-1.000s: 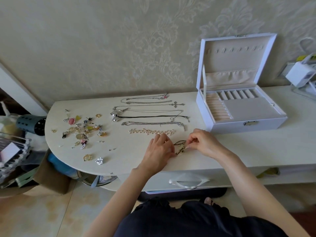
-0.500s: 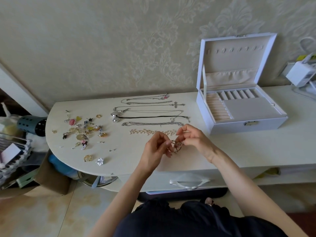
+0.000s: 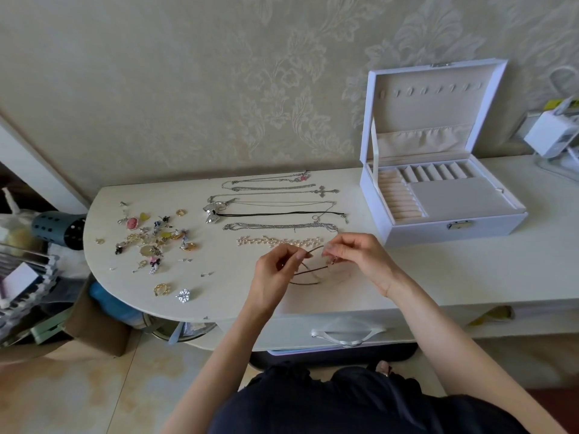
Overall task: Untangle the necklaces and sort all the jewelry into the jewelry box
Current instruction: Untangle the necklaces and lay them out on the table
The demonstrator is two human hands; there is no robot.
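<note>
Table: The white table, rounded at its left end, lies under my grip and carries all the jewelry; I hold both hands just above it, near its front edge.
Jewelry box: The white jewelry box stands open beyond my grip and to its right, near my right hand, its lid upright against the papered wall.
Laid-out necklaces: A row of necklaces lies stretched side by side beyond my grip, toward the wall. The pale beaded chain is nearest, just past my fingertips, and the black cord and the cross pendant lie farther off.
Small pieces: A scatter of small jewelry lies well to the left of my left hand.
Left hand: My left hand is curled, thumb and fingertips pinching one part of a thin cord.
Right hand: My right hand faces it, close by but apart, and pinches the same cord between thumb and forefinger.
Brown cord necklace: The brown cord necklace runs between my two pinches, its loops hanging below and between my hands. I cannot tell whether the lowest loop touches the table.
Ring and brooch: A gold ring and a crystal brooch lie just beside each other, left of my left wrist, by the table's front edge.
</note>
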